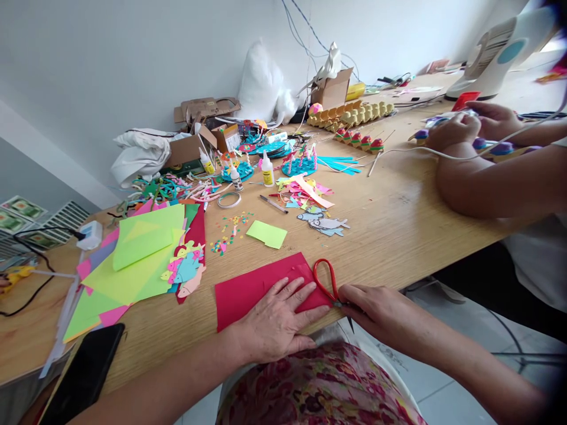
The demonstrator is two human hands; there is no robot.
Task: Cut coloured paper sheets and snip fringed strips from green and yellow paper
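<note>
A red sheet of paper (257,286) lies at the near edge of the wooden table (398,218). My left hand (277,321) rests flat on it, fingers spread. Red-handled scissors (326,283) lie on the sheet's right corner with the blades pointing over the table edge. My right hand (374,310) is at the blades just off the edge, its fingers closed on them near the pivot.
Green and pink sheets (133,260) with cut paper fish lie to the left, a black phone (86,372) at the near left corner. Glue bottles (267,169), paper scraps and boxes crowd the middle and back. Another person's hands (460,127) work at the right.
</note>
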